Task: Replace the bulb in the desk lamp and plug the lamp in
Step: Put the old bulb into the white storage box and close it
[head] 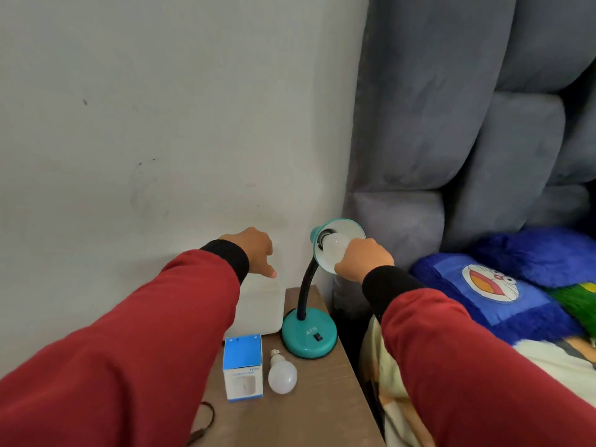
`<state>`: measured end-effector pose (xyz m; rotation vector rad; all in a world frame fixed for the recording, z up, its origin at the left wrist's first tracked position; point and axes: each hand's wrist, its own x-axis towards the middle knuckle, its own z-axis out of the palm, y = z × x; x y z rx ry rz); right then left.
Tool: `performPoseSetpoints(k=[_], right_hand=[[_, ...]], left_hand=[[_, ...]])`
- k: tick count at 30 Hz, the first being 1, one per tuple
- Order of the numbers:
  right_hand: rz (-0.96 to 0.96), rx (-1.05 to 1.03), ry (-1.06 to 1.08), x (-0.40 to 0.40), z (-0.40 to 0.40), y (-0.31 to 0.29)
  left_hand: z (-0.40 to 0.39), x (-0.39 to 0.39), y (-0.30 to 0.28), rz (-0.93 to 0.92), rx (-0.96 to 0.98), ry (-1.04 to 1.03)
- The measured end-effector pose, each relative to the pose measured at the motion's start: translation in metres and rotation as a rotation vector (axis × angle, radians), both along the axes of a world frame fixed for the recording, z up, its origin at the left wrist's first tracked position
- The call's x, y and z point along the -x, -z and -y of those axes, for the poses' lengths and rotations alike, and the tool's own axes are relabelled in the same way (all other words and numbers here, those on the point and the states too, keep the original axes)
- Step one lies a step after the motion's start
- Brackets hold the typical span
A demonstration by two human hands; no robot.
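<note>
A teal desk lamp stands on a wooden bedside table (325, 391), its round base (309, 337) near the table's back right and its shade (348, 228) tipped up toward me. My right hand (364, 259) is closed around a white bulb (335, 248) seated in the shade's socket. My left hand (253, 251) hovers left of the shade with the fingers loosely curled, holding nothing. A second white bulb (282, 375) lies on the table in front of the base. Beside it stands a blue and white bulb box (242, 366).
A white box-like object (258, 311) sits behind the bulb box against the grey wall. A dark cord (206, 421) loops at the table's left front. On the right are a grey padded headboard (451, 124) and a bed with a blue cartoon pillow (490, 285).
</note>
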<state>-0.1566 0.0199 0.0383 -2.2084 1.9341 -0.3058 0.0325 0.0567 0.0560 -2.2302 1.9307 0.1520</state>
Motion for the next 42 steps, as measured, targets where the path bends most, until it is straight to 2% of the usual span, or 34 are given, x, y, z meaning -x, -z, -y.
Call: performPoseSetpoints(k=[5, 12, 19, 23, 33, 42], right_hand=[[-0.118, -0.001, -0.135, -0.006, -0.026, -0.018], [-0.149, -0.008, -0.196, -0.037, -0.061, -0.034], [-0.199, -0.062, -0.270, -0.078, -0.067, -0.007], [-0.204, -0.123, -0.277, -0.099, -0.052, 0.029], [-0.061, -0.175, -0.225, -0.143, 0.023, 0.093], [-0.076, -0.165, -0.231, -0.157, 0.066, 0.114]], left_hand=[[-0.042, -0.021, -0.015, 0.025, -0.012, -0.068], [-0.100, -0.059, -0.027, 0.025, 0.007, -0.176], [-0.125, -0.101, -0.002, 0.018, 0.022, -0.239], [-0.116, -0.125, 0.034, -0.017, -0.021, -0.279], [-0.049, -0.167, 0.102, -0.291, 0.036, -0.361], [-0.017, -0.184, 0.116, -0.355, -0.006, -0.338]])
